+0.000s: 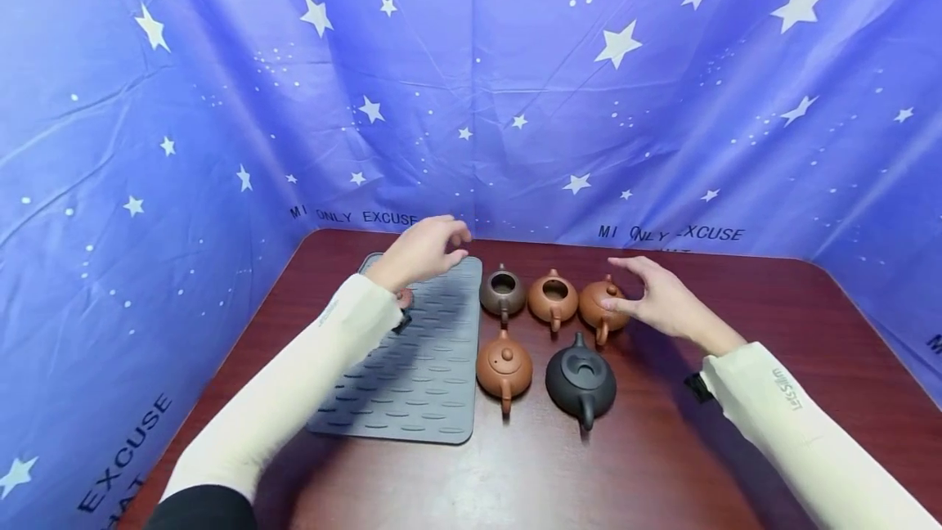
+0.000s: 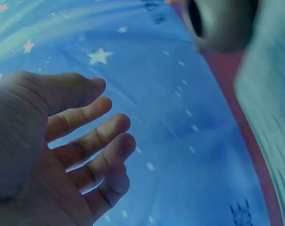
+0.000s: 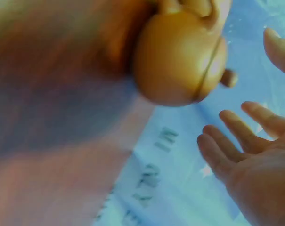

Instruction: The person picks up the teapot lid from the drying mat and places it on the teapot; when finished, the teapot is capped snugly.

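Note:
My left hand (image 1: 427, 250) hovers over the back of the grey ridged mat (image 1: 419, 399), its fingers loosely bent and holding nothing. Part of a small reddish-brown object (image 1: 405, 298) peeks out beside the left wrist; the sleeve hides the rest. On the right, my right hand (image 1: 666, 301) is spread beside a lidded orange-brown teapot (image 1: 591, 301). Its thumb overlaps that teapot in the head view, while the right wrist view shows the fingers apart from the teapot's round body (image 3: 175, 61). Nothing lies in the right palm.
Left of that teapot stand a lidless orange-brown teapot (image 1: 545, 311) and a lidless dark brown one (image 1: 493, 298). Nearer are a lidded orange-brown teapot (image 1: 491, 375) and a black teapot (image 1: 577, 399). A starry blue cloth (image 1: 471, 178) hangs behind the red-brown table (image 1: 530, 481).

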A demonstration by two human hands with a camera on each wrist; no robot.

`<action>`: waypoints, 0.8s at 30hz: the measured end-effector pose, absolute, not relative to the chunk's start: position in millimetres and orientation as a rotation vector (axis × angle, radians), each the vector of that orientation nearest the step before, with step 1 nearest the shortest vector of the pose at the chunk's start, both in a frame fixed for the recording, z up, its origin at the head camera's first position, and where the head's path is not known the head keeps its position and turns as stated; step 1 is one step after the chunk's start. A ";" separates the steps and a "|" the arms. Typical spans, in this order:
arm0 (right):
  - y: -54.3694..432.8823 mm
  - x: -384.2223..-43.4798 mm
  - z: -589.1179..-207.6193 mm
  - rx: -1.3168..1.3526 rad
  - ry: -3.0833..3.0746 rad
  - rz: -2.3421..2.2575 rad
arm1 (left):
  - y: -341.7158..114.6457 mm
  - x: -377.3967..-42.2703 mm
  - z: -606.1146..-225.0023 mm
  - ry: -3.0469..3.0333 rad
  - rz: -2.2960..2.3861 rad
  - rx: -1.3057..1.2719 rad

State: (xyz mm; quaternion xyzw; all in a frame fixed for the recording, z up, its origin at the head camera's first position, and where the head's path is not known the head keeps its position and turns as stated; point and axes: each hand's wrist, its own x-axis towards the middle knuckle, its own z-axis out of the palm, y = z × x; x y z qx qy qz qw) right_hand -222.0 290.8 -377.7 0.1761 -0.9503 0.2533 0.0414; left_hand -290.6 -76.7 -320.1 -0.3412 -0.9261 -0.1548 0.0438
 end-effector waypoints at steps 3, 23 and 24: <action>278.5 -227.1 -371.8 0.627 -2.890 0.809 | -98.7 -285.1 -326.6 -2.875 -0.442 -1.013; 233.0 -256.8 -381.8 0.781 -3.031 0.659 | -162.2 -288.3 -386.5 -3.080 -0.369 -0.901; 232.7 -257.2 -381.7 0.777 -3.035 0.649 | -163.5 -288.5 -388.1 -3.070 -0.369 -0.909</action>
